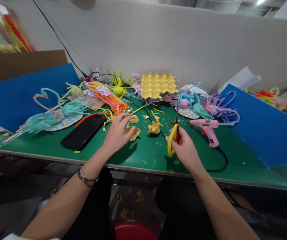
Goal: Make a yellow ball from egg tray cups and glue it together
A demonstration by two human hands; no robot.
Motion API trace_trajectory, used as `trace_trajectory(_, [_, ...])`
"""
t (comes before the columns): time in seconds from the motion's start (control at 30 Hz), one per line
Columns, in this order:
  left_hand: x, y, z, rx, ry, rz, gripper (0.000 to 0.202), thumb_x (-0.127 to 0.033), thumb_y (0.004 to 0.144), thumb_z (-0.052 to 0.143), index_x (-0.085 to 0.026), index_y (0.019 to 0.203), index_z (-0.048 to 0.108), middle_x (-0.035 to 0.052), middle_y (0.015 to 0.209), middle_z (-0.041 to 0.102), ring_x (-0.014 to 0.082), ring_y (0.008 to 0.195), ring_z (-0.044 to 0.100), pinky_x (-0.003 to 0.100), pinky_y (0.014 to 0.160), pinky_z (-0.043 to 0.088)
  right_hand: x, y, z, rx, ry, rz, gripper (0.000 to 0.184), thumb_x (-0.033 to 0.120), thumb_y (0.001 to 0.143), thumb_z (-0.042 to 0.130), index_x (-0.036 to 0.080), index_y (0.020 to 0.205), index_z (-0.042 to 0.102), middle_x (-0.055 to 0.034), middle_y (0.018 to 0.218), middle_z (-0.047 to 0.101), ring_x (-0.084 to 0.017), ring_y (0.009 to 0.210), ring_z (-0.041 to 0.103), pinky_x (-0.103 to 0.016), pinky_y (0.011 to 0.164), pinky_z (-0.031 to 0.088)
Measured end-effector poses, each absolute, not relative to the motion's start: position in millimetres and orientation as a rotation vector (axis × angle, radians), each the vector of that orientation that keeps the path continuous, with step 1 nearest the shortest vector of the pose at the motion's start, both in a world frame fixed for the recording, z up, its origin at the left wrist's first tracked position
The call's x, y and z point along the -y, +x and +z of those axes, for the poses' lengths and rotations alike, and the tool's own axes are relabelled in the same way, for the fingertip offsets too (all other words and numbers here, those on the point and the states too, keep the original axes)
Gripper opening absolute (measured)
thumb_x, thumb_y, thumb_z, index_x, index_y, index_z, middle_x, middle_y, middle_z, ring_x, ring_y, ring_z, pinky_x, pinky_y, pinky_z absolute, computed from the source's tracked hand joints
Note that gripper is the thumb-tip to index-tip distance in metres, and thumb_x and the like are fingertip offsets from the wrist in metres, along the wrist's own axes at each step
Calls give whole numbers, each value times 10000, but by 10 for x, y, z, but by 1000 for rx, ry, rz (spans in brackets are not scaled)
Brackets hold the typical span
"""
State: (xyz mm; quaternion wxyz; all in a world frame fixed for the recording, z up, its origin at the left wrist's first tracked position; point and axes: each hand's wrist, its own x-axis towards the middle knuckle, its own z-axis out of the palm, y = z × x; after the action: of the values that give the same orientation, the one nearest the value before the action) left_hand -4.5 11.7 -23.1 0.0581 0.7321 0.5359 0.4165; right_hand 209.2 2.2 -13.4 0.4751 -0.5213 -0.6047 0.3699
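Note:
My right hand [187,148] is closed round a pair of scissors [172,141] with yellow and red on the handles; the dark blades point away from me. Fingers apart, my left hand [118,131] hovers at a cut yellow egg-carton cup [134,133]; whether the thumb touches it I cannot tell. Just beyond the fingers lies a small round yellow piece [133,119]. Another torn carton cup [154,127] rests on the green table between my hands. At the back leans a yellow egg carton [157,86] with a notched lower edge.
A pink glue gun [206,128] with its cord lies at the right, a black phone [83,132] at the left. Bundles of coloured pipe cleaners [108,96] line the back. Blue boards [265,130] flank both sides. Yellow scraps lie on the table and floor.

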Motion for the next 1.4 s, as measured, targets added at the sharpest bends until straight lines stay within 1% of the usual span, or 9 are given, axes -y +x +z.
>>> trace_trajectory(0.13, [-226,-142,-295,-1692,2014,940,265,-312,716,544,-163,908,650,104,905,645,281,910,548,442,852,398,-33,2084,-107,1362,-1204,1045,347,474,599,628,195,722,464,84,571,394,-62,491,355,-201,444,313])
trace_trajectory(0.3, [-189,-19,-257,-1635,1851,970,204,-211,717,469,-151,771,656,65,710,623,212,725,555,355,717,430,-34,2070,-169,1425,-1150,1194,419,578,627,600,198,722,452,95,527,360,-59,438,338,-207,416,299])
trace_trajectory(0.43, [-213,95,-137,-1511,1687,1004,295,-198,762,375,-114,899,622,4,593,538,113,488,484,247,502,418,-30,2098,-245,1583,-1149,1172,397,588,731,497,193,739,460,75,520,408,-81,446,416,-226,447,348])
trace_trajectory(0.57, [-313,238,5,-1225,1375,1086,332,-101,710,394,-127,973,595,-52,546,475,57,420,421,182,446,372,-5,2132,-248,1704,-1175,1027,354,543,798,424,200,715,442,67,556,385,-73,433,380,-214,415,310])
trace_trajectory(0.73, [-419,362,121,-1052,1382,1098,303,-65,663,446,-143,906,610,-63,564,508,46,467,444,163,486,378,21,2150,-189,1933,-1282,690,251,432,801,425,214,680,399,54,572,407,-93,491,386,-216,457,317])
trace_trajectory(0.97, [-322,302,0,-1156,1640,1078,430,-82,644,411,-152,1033,581,-48,567,506,80,471,425,194,469,376,20,2181,-126,2162,-1503,339,223,429,786,457,206,788,469,-1,671,544,-150,555,503,-245,505,338])
trace_trajectory(1.07, [-266,256,-48,-1249,1723,1121,403,-87,664,395,-139,1020,576,-5,715,576,76,499,425,196,474,370,31,2178,-105,2292,-1573,206,263,445,784,479,195,862,507,-27,739,589,-173,583,548,-245,500,309])
trace_trajectory(1.23, [-215,218,-69,-1323,1909,1125,360,-92,711,361,-151,1004,562,55,976,625,141,766,572,271,690,467,37,2154,-129,2352,-1549,77,299,444,795,469,186,931,539,-51,805,626,-189,617,587,-247,500,296])
trace_trajectory(1.4, [-192,203,-103,-1335,2141,1147,378,-80,737,339,-147,1056,529,93,1090,599,184,1052,539,355,930,413,38,2126,-155,2398,-1592,-14,319,457,798,460,179,926,549,-55,792,635,-188,573,586,-253,483,272])
